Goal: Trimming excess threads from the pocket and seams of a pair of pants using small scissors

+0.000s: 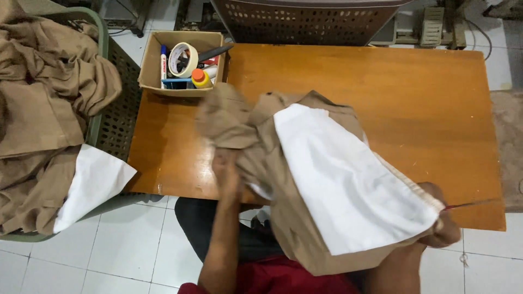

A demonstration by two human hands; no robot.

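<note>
A tan garment piece (245, 128) with a white lining (343, 179) is stretched between my hands above the near edge of the wooden table (392, 92). My left hand (226, 171) grips the bunched tan cloth near the table's front edge. At the lower right my right hand (441, 220) pinches the corner of the white lining and tan cloth, and a thin red-handled tool (463, 206) sticks out of that hand to the right. Most of my right hand's fingers are hidden behind the fabric.
A cardboard box (148, 65) with a tape roll, markers and a small bottle sits on the table's far left corner. A green basket (109, 81) heaped with tan and white garments stands at the left. A brown perforated basket (305, 22) stands beyond the table. White tiled floor lies below.
</note>
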